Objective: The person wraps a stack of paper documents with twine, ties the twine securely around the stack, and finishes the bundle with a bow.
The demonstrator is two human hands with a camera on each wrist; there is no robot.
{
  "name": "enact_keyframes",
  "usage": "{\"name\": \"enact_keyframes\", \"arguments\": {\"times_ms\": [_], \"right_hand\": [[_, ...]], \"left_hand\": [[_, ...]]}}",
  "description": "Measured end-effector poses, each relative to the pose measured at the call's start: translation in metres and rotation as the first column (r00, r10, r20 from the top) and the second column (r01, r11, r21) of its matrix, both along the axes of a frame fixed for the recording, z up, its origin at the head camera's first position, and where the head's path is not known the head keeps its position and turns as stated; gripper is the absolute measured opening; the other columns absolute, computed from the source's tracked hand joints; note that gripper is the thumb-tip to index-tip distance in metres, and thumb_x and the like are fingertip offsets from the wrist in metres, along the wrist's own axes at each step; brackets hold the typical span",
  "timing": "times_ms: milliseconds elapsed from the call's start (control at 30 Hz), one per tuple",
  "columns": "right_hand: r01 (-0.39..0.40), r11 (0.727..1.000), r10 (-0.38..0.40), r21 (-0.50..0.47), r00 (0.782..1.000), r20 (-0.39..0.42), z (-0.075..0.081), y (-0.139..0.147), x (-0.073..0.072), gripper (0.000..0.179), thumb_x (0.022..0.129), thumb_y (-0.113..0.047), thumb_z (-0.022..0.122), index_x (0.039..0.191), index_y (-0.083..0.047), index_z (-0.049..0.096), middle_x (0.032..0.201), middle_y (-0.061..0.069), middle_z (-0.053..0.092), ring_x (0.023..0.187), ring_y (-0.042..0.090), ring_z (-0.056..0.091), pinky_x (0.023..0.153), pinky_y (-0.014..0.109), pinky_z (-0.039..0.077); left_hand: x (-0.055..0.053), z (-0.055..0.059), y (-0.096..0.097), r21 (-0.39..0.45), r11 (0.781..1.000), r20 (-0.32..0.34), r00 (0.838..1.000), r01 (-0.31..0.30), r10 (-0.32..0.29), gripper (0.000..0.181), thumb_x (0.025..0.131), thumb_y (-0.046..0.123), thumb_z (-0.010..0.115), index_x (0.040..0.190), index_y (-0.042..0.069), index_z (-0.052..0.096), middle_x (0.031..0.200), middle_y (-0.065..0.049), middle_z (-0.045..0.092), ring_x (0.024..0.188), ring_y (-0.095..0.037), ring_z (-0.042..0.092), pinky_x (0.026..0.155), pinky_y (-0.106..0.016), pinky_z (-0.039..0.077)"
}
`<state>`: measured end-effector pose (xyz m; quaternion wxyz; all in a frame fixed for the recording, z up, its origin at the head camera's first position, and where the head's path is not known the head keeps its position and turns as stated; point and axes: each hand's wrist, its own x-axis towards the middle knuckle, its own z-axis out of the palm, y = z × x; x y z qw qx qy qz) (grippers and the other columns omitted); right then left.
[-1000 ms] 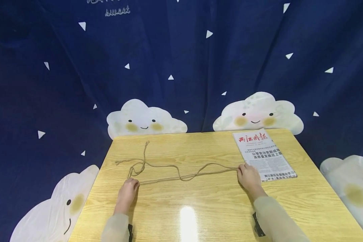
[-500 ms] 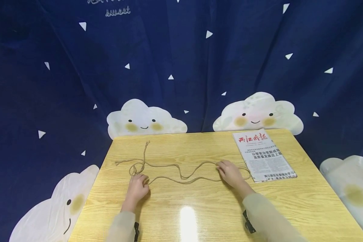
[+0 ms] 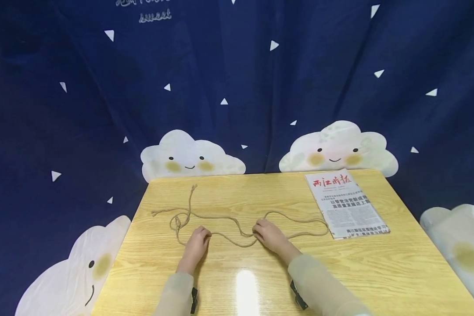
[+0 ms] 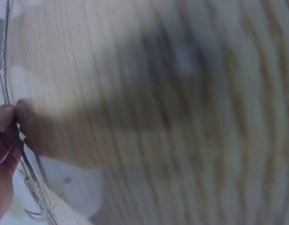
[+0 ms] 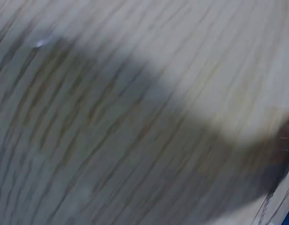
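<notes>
Left grip (image 3: 196,245) is pinching the rope (image 3: 242,246), apparently arranging it; right grip (image 3: 269,235) is covering strands, pinch unclear; slack between grips is probably needing steady guiding

Lies as a thin, tan, twisted rope (image 3: 241,245) in slack curves across the surface (image 3: 371,272). Extends one frayed end toward the far edge, left of centre, and the other toward the left edge. Crosses itself in a small loop near both, then wavers rightward as two strands, held in two spots, and doubles back well short of the right edge.
</notes>
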<state>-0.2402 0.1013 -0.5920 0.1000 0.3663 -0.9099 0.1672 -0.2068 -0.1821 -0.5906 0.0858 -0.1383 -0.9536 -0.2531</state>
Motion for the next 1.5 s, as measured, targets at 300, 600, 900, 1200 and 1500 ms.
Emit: {"name": "enact_keyframes", "arguments": {"times_ms": [300,600,900,1200,1500], "right_hand": [[0.338,0.940,-0.342,0.050,0.929,0.139,0.002,0.026,-0.006,0.009,0.088,-0.005,0.056,0.081,-0.001,0.052,0.081,0.010,0.055,0.079,0.026,0.057,0.071,0.034,0.053],[0.666,0.744,-0.640,0.059,0.684,0.350,0.008,0.086,-0.018,0.019,0.088,-0.004,0.042,0.087,0.013,0.051,0.080,0.024,0.054,0.072,0.039,0.058,0.062,0.044,0.053],[0.845,0.534,-0.740,0.001,0.467,0.485,0.019,0.127,-0.012,0.026,0.085,-0.010,0.044,0.074,0.011,0.055,0.074,0.029,0.058,0.068,0.041,0.059,0.056,0.047,0.051],[0.868,0.497,-0.771,-0.003,0.443,0.457,0.024,0.128,-0.013,0.032,0.083,-0.018,0.046,0.087,0.013,0.053,0.085,0.030,0.055,0.077,0.043,0.056,0.064,0.050,0.049],[0.597,0.801,-0.592,-0.044,0.801,0.087,0.018,0.117,-0.030,0.047,0.082,-0.006,0.057,0.126,0.007,0.045,0.123,0.028,0.046,0.111,0.044,0.044,0.092,0.054,0.039]], "left_hand": [[0.001,0.000,-0.014,0.083,0.992,0.092,0.992,-0.099,0.091,0.005,0.084,-0.004,0.059,0.089,-0.002,0.059,0.084,-0.009,0.058,0.077,-0.021,0.057,0.067,-0.030,0.052],[0.002,0.002,-0.038,0.163,0.960,0.143,0.968,-0.227,0.205,0.003,0.084,-0.004,0.059,0.083,-0.006,0.058,0.078,-0.010,0.057,0.071,-0.019,0.053,0.061,-0.030,0.048],[0.002,0.002,-0.053,0.207,0.897,0.221,0.912,-0.389,0.345,0.008,0.084,-0.005,0.053,0.089,-0.009,0.057,0.077,-0.015,0.056,0.067,-0.021,0.052,0.056,-0.031,0.046],[-0.003,0.008,-0.037,0.244,0.896,0.138,0.928,-0.371,0.347,0.011,0.080,-0.006,0.052,0.090,-0.008,0.058,0.085,-0.016,0.055,0.077,-0.026,0.053,0.064,-0.033,0.050],[-0.017,0.006,-0.011,0.079,0.990,-0.024,0.993,-0.113,0.115,0.025,0.084,0.000,0.062,0.109,-0.005,0.060,0.115,-0.020,0.058,0.111,-0.038,0.050,0.097,-0.051,0.039]]}}
